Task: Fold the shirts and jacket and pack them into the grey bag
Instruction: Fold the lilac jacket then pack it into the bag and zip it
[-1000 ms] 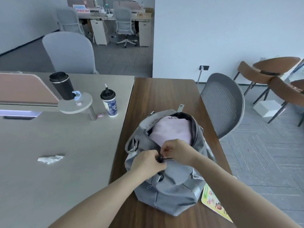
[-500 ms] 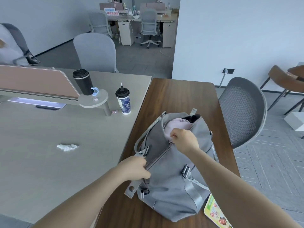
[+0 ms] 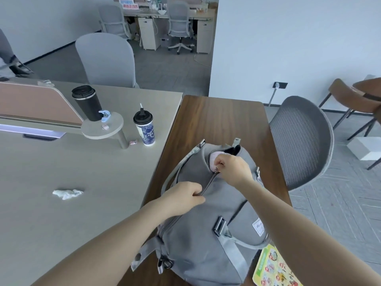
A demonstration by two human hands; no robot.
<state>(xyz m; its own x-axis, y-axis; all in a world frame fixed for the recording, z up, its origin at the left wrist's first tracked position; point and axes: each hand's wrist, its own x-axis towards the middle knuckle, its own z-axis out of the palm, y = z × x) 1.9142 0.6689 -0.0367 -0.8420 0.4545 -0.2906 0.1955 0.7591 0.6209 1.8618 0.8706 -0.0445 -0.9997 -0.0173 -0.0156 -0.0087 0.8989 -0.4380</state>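
The grey bag [image 3: 206, 228] lies on the brown wooden surface [image 3: 218, 120], a colourful booklet [image 3: 274, 269] tucked beside its near right corner. The left hand [image 3: 183, 196] pinches the bag fabric at the closed stretch of the zip. Just beyond, the right hand [image 3: 233, 168] has a narrow grip pinching the zip pull [image 3: 216, 169]. Past it the mouth is open, showing a pink garment [image 3: 214, 158] and something dark inside. Farther left stand a patterned cup [image 3: 145, 129] and a black tumbler [image 3: 86, 103].
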